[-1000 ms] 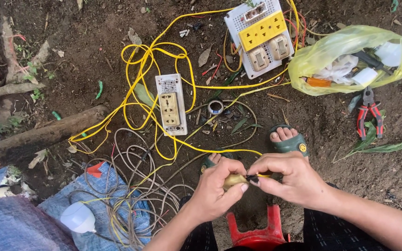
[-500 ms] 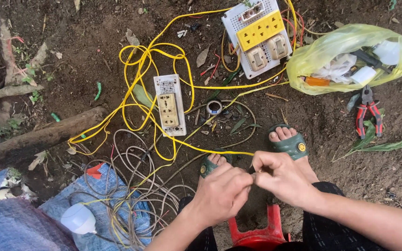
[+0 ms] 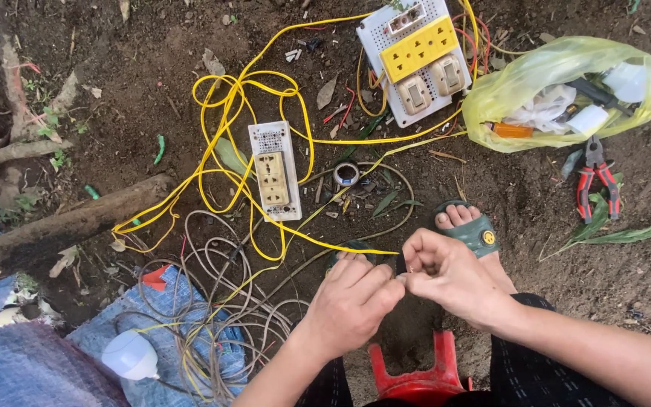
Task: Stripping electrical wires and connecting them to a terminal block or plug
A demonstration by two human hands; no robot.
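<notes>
Small part between the two hands is hidden now: a brownish-yellow piece was visible at the fingertips a second ago, and it is now covered by curled fingers. Judged: work has gone from holding the piece up to close fingertip handling, so its look can't be told at this moment. It is kept low in the frame, above the red stool (image 3: 416, 373), just in front of the sandalled foot (image 3: 470, 230).

Left hand (image 3: 352, 301) is closed into a loose fist, knuckles up, fingers (image 3: 374, 280) pressed toward the right hand; what is gripped inside cannot be told. Right hand (image 3: 450, 275) is pinched, fingertips drawn together at the meeting point, thumb and forefinger nearly shut. A thin yellow wire (image 3: 325, 245) is seen running from the left into the gap between the hands; contact is likely, not confirmed.

Further out, on the bare dirt ground (image 3: 152, 90):
- white socket strip (image 3: 274, 172) lying among yellow wire loops
- white board with yellow socket block and two switches (image 3: 420, 59), top centre
- small tape roll (image 3: 346, 174) between them
- yellow-green plastic bag (image 3: 559, 87) with bits inside, top right
- red-handled pliers (image 3: 597, 185) just below the bag
- grey wire tangle (image 3: 220, 332) and white bulb (image 3: 131, 356) on blue cloth, bottom left
</notes>
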